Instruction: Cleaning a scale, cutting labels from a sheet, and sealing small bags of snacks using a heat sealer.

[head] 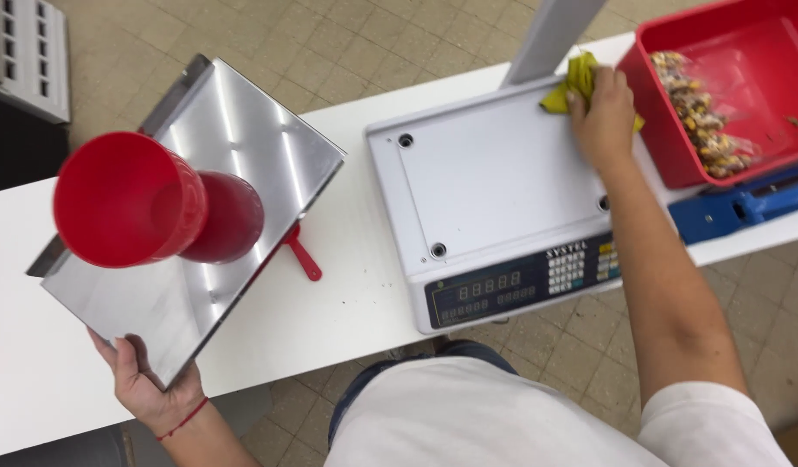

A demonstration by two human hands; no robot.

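A: Hands first. Right hand [603,111] is pressed flat-ish on a yellow cloth [574,79], fingers curled over it, at the far right corner of the scale's bare top [494,177]. Left hand [144,380] grips the near corner of a steel weighing pan [191,216], thumb on top, fingers under.

B: Pan lying on the table?

A: No, I see it tilted, lifted off the white table [347,285]. Red funnel [157,207] stands on it, wide mouth toward my camera. Small red handle [302,255] pokes out from under the pan's edge; can't tell what it belongs to.

B: Scale itself?

A: Grey digital scale [520,290], keypad and display facing the person, pan mounts exposed. Grey post [550,39] rises behind it.

B: Anything else?

A: Red tub [667,130] just right of the cloth hand, clear bag of mixed nuts [701,112] inside. Blue tool [736,207] beside the tub, touching it.
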